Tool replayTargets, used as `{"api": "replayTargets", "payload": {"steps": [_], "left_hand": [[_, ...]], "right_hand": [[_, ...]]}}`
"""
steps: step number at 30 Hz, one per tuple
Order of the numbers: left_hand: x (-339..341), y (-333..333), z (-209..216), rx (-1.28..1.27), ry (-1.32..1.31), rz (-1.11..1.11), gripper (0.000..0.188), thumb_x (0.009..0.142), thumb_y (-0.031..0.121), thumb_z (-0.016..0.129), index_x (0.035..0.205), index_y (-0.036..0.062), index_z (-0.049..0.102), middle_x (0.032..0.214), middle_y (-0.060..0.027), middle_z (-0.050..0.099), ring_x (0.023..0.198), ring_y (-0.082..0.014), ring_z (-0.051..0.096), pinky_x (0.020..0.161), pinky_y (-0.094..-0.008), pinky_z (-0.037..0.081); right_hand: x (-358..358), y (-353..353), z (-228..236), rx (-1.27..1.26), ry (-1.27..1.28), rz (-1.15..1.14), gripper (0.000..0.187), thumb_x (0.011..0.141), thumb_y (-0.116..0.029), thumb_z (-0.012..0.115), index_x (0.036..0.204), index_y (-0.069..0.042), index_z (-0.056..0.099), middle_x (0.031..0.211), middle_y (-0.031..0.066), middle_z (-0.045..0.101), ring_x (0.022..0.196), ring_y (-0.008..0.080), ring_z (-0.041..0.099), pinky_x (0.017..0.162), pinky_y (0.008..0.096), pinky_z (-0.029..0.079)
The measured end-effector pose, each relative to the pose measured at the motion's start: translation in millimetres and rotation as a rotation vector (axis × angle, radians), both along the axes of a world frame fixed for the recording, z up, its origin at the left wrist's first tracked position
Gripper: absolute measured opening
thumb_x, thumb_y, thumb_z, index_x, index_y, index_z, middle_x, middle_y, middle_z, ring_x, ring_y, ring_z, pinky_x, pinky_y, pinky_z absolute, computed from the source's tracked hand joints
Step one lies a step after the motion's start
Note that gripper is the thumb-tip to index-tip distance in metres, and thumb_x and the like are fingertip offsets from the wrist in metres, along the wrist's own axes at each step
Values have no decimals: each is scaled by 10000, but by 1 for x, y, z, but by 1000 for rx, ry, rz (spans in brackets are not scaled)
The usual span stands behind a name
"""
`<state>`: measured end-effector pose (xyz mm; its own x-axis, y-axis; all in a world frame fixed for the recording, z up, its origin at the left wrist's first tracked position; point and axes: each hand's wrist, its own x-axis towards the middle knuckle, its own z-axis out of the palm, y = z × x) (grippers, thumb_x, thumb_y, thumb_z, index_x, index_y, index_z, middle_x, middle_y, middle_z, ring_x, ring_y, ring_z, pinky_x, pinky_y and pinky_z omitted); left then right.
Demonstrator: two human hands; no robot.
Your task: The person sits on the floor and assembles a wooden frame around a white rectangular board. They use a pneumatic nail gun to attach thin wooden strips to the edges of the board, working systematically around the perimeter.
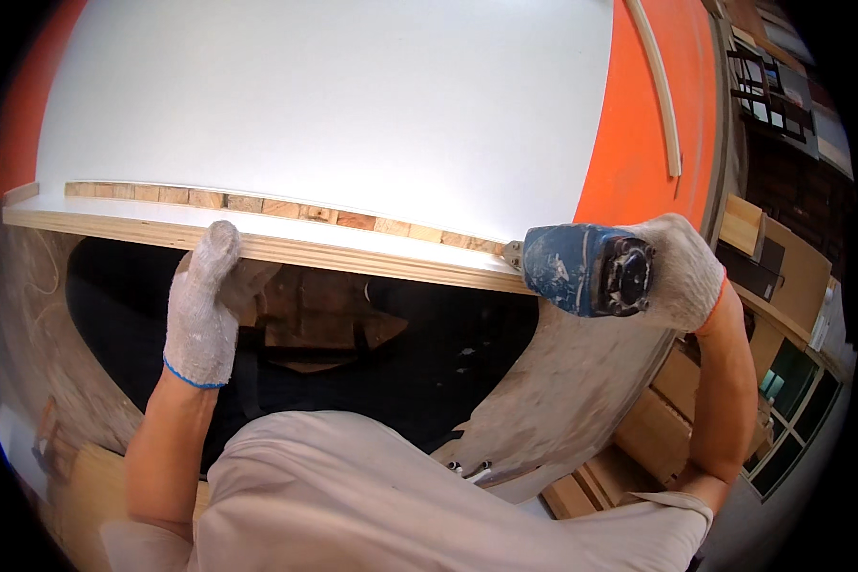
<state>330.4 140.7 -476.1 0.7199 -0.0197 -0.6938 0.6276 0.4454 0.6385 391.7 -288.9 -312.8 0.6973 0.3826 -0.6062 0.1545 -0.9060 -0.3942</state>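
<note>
My left hand (203,310), in a white knit glove with a blue cuff, grips the front edge of a long plywood strip (286,252). Its thumb lies up against the layered edge, and the fingers are partly hidden underneath. In my right hand (682,272), gloved with an orange cuff, is a worn blue nail gun (570,270) with a black cap. The nail gun's metal nose (513,255) meets the right end of the strip. Behind the strip's white top runs a row of joined wood blocks (338,215), along the edge of a large white panel (343,105).
The panel lies on an orange surface (629,124), where a thin wooden strip (660,91) rests at the right. Cardboard boxes (653,415) and wood pieces (742,225) stand on the far right. Below the plywood are my dark-clothed legs (448,353).
</note>
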Motion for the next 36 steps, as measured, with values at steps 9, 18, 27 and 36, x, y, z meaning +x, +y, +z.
{"api": "replayTargets", "payload": {"steps": [9, 18, 27, 36], "left_hand": [[-1, 2, 4, 29, -10, -45, 741, 1067, 462, 772, 1486, -110, 560, 1387, -209, 664, 1349, -295, 673, 1224, -486, 510], [3, 2, 10, 47, 19, -54, 760, 1049, 459, 799, 1466, -136, 573, 1332, -189, 682, 1257, -247, 698, 1149, -397, 547], [2, 7, 3, -5, 50, -34, 680, 1033, 404, 836, 1403, -123, 619, 1260, -151, 701, 1147, -182, 704, 1036, -316, 584], [9, 6, 17, 32, 64, -74, 508, 1043, 329, 838, 1327, -66, 692, 1162, -76, 719, 1063, -113, 662, 948, -279, 545]], "right_hand": [[5, 9, -3, 5, 48, -50, 345, 678, -98, 911, 1010, -92, 818, 823, 140, 780, 738, 321, 766, 750, 379, 623], [15, 27, -13, 78, 5, 30, 430, 644, -112, 943, 1060, -82, 833, 826, 135, 781, 733, 317, 770, 749, 376, 629], [25, 50, -25, 39, -4, 105, 473, 637, -123, 938, 1094, -91, 823, 798, 128, 765, 716, 321, 757, 746, 372, 624], [37, 83, -24, 19, 6, 122, 510, 631, -165, 973, 1113, -90, 824, 809, 119, 787, 720, 303, 771, 752, 369, 633]]}}
